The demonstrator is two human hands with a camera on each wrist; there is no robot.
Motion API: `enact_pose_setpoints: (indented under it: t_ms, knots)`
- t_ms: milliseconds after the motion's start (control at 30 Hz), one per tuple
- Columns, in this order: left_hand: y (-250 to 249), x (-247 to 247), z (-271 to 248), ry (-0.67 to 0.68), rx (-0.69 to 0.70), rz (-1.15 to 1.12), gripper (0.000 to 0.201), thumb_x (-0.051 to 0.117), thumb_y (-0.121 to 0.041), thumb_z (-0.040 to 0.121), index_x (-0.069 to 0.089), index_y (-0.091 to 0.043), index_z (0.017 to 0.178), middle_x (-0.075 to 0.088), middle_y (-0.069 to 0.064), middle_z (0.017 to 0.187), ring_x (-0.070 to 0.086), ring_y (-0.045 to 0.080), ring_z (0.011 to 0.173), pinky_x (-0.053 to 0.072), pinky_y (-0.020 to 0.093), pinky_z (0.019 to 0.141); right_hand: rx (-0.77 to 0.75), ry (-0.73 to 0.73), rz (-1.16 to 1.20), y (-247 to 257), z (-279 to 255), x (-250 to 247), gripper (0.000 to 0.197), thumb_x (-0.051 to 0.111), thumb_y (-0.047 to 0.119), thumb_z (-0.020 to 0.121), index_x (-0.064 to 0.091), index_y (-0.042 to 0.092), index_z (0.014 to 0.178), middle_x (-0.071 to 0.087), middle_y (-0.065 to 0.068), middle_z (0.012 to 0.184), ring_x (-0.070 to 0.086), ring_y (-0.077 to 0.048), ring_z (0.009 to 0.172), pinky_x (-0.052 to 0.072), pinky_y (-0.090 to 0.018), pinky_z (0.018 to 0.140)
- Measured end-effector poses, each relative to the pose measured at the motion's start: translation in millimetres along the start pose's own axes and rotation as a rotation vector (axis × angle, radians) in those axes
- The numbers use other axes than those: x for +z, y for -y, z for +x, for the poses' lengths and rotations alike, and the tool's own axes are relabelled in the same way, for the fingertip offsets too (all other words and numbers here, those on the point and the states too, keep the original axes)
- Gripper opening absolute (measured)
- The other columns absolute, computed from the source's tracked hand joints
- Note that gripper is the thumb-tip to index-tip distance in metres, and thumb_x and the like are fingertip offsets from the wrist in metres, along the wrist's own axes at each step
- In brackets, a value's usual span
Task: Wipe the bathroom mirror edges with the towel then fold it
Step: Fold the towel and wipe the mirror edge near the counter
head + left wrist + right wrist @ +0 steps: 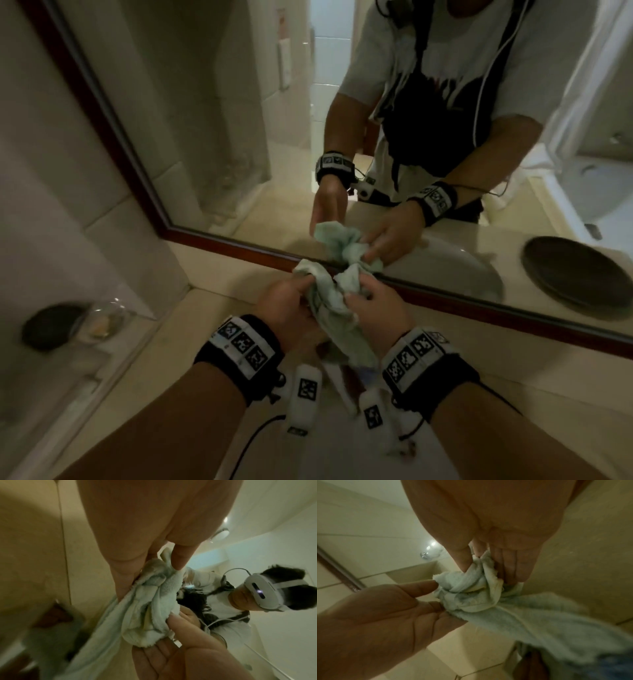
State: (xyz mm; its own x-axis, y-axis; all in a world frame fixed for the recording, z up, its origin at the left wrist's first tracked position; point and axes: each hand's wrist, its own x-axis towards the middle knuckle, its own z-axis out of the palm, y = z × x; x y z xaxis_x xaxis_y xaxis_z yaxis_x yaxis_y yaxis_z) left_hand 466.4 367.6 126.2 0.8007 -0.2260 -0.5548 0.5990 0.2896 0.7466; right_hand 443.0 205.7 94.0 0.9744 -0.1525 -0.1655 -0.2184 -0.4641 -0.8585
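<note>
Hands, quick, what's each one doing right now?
Left hand: fingers pinch the bunched towel.
Right hand: fingers grip the same towel.

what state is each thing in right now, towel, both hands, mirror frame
towel: bunched, not folded, held up in both hands, its top against the lower frame
left hand: grips the towel
right hand: grips the towel
mirror frame: dark wood, fixed to the wall
</note>
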Motion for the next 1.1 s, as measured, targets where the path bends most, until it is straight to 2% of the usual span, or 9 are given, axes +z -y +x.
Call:
enact_pose_setpoints:
  t_ms: [167,300,433,500,567,667,833,967,1100]
  knots:
    - [-40,-87,19,-0.013,0.031,-0.131,0.037,0.042,-0.028,0.109,0.068,-0.002,0.104,0.078,0.019,0.095,0.071,0.032,0.088,0.055,0.045,0.078,-0.017,0.061,-0.040,59,38,83,0.034,0.053,0.041,0.098,0.055,0.040,0.131,0.058,0.013,0.122,0.058,-0.016,0.113,0.044,-0.030,0.088]
    - [-76,-158,43,-0.074,0.070,-0.244,0.037,0.045,-0.026,0.108,0.063,0.001,0.125,0.070,0.023,0.123,0.068,0.035,0.101,0.055,0.045,0.079,-0.028,0.117,-0.044,101,67,152,0.041,0.052,0.045,0.099,0.049,0.038,0.139,0.055,0.010,0.110,0.053,-0.004,0.088,0.038,-0.015,0.065]
    - [-97,-226,59,-0.126,0.078,-0.312,0.043,0.043,-0.032,0.107,0.063,-0.002,0.130,0.069,0.022,0.125,0.064,0.040,0.116,0.052,0.051,0.097,-0.068,0.197,-0.007,138,101,223,0.053,0.052,0.060,0.089,0.049,0.040,0.138,0.063,0.005,0.125,0.061,-0.017,0.110,0.050,-0.035,0.098]
    - [-101,-256,64,-0.185,0.104,-0.306,0.042,0.050,-0.032,0.105,0.062,-0.005,0.134,0.069,0.018,0.128,0.066,0.037,0.115,0.055,0.047,0.092,-0.067,0.291,-0.009,160,112,250,0.053,0.051,0.043,0.097,0.041,0.032,0.147,0.056,0.004,0.136,0.056,-0.022,0.123,0.043,-0.032,0.108]
    - [-101,-274,63,-0.216,0.112,-0.296,0.041,0.055,-0.029,0.102,0.061,-0.007,0.137,0.071,0.015,0.126,0.067,0.035,0.114,0.056,0.046,0.091,-0.084,0.330,-0.093,177,121,270,0.047,0.045,0.018,0.105,0.035,0.019,0.151,0.053,-0.002,0.137,0.051,-0.024,0.130,0.039,-0.019,0.100]
    - [-97,-295,59,-0.166,0.130,-0.198,0.036,0.052,-0.015,0.103,0.058,-0.014,0.138,0.072,0.010,0.125,0.068,0.031,0.114,0.057,0.040,0.088,-0.095,0.357,-0.120,197,128,295,0.045,0.038,0.011,0.107,0.032,0.009,0.151,0.047,-0.013,0.146,0.042,-0.028,0.139,0.032,-0.028,0.112]
    - [-93,-307,48,-0.084,0.160,0.043,0.045,0.050,0.006,0.097,0.058,-0.024,0.129,0.072,0.006,0.121,0.070,0.027,0.109,0.061,0.035,0.083,-0.152,0.337,-0.059,193,118,280,0.037,0.056,0.002,0.097,0.053,0.021,0.129,0.058,-0.005,0.126,0.056,-0.026,0.124,0.044,-0.042,0.110]
    - [-97,-299,33,-0.095,0.220,0.194,0.046,0.070,-0.009,0.081,0.063,-0.009,0.127,0.071,0.017,0.121,0.069,0.037,0.110,0.055,0.055,0.097,-0.023,0.277,-0.029,201,106,240,0.027,0.052,0.011,0.095,0.061,0.025,0.116,0.065,-0.001,0.104,0.060,-0.013,0.087,0.053,-0.031,0.081]
    - [-110,-274,8,-0.168,0.318,0.278,0.036,0.078,-0.029,0.069,0.069,-0.015,0.101,0.073,0.022,0.106,0.071,0.038,0.099,0.057,0.056,0.091,0.007,0.216,0.076,205,78,182,0.032,0.047,0.024,0.095,0.064,0.020,0.122,0.064,-0.012,0.124,0.062,-0.031,0.111,0.049,-0.049,0.102]
